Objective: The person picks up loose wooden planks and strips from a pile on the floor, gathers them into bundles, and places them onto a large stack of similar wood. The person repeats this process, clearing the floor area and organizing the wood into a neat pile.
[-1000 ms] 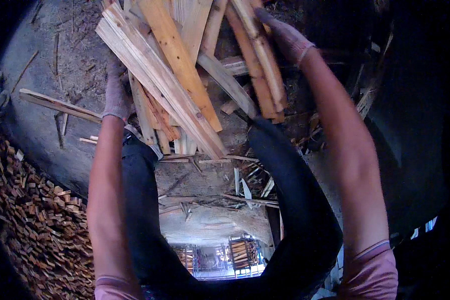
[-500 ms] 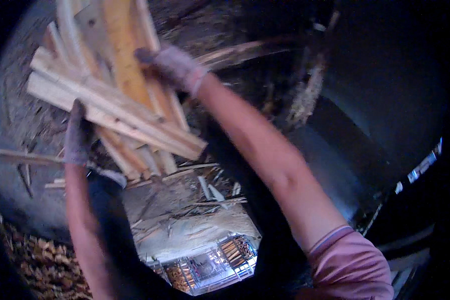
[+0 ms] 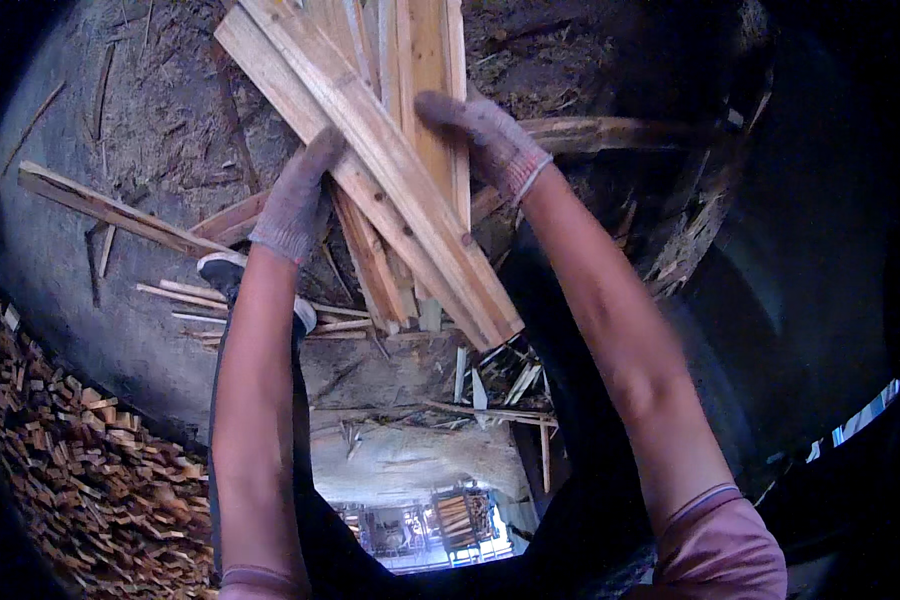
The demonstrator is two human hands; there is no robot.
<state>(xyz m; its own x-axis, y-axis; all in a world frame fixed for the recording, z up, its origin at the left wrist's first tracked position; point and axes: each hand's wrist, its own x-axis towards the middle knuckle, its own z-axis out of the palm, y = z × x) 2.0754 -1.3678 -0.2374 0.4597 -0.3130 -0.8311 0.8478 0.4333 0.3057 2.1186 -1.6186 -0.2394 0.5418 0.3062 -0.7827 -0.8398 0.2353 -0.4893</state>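
Both my hands wear pale knitted work gloves with dark fingers. Between them is a bundle of long wooden boards (image 3: 395, 175), pale and yellowish. Two of the boards lie slantwise across the top of the others. My left hand (image 3: 305, 190) grips the bundle's left side, its thumb against the edge of the slanted boards. On the right side my right hand (image 3: 480, 135) holds the upright boards, its thumb on the face of a yellow one. The fingers beneath the boards are hidden. The bundle's upper end runs out of view.
A large heap of cut wood pieces (image 3: 90, 450) fills the lower left. A loose plank (image 3: 120, 210) and thin sticks lie on the dirty floor around my shoe (image 3: 220, 270). Splintered scraps (image 3: 495, 380) lie below the bundle. Another plank (image 3: 610, 133) stretches beyond my right hand.
In the picture, both hands and the boards have shifted to the right. The bundle stands more upright, and both hands still hold it.
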